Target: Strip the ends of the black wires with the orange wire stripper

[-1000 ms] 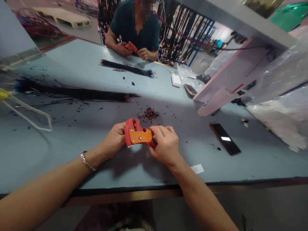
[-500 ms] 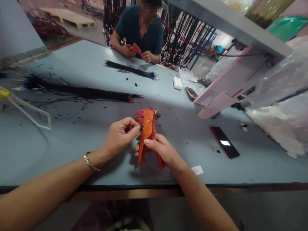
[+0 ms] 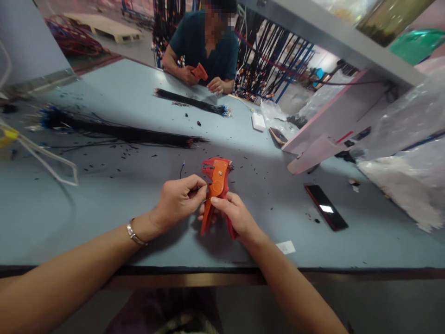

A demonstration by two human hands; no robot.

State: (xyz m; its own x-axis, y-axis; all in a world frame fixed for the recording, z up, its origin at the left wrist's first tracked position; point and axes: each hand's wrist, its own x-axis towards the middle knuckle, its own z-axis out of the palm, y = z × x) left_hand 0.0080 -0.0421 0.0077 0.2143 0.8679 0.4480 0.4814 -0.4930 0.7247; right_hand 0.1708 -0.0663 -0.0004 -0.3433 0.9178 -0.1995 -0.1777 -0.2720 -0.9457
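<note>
My right hand (image 3: 233, 214) grips the handles of an orange and red wire stripper (image 3: 216, 182), held upright with its jaws pointing away from me. My left hand (image 3: 181, 200) has its fingers pinched together against the tool's left side, at the jaw. A short thin dark wire (image 3: 181, 169) pokes up just beyond my left hand; whether my fingers pinch it I cannot tell. A small heap of stripped wire scraps lies just behind the tool's head.
Long bundles of black wires (image 3: 125, 133) lie across the blue table (image 3: 104, 195) at the left and far side (image 3: 191, 101). A dark phone (image 3: 326, 213) lies to the right, a white charger (image 3: 258, 121) further back. A person opposite holds a red tool (image 3: 199, 71). A white shelf (image 3: 333, 125) stands at right.
The stripper went from lying sideways between both hands to standing upright in my right hand. My left hand shifted to pinch at its jaw.
</note>
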